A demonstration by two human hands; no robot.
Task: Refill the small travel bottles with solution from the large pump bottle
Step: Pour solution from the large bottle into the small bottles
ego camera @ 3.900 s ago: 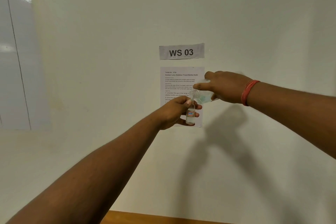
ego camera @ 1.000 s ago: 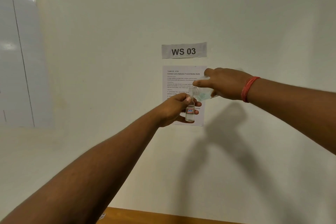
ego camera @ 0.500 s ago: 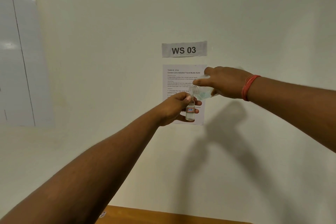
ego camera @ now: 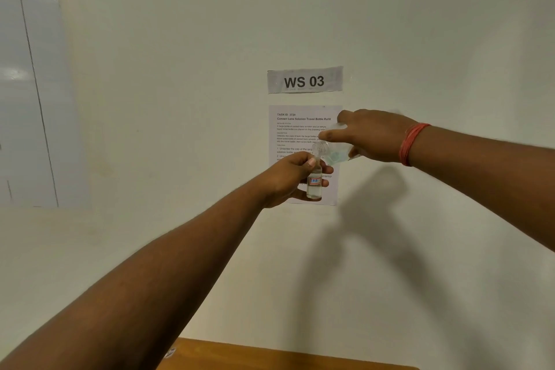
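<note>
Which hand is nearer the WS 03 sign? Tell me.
Right. The right hand sits just below-right of the WS 03 sign; the left hand is lower, holding the small bottle.

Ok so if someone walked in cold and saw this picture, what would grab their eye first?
Two outstretched arms meet mid-frame: the left hand holds a small clear bottle upright, while the right hand tips a larger clear bottle so its mouth sits over the small one. Right behind them on the wall hang a bold WS 03 sign and a printed instruction sheet.
</note>
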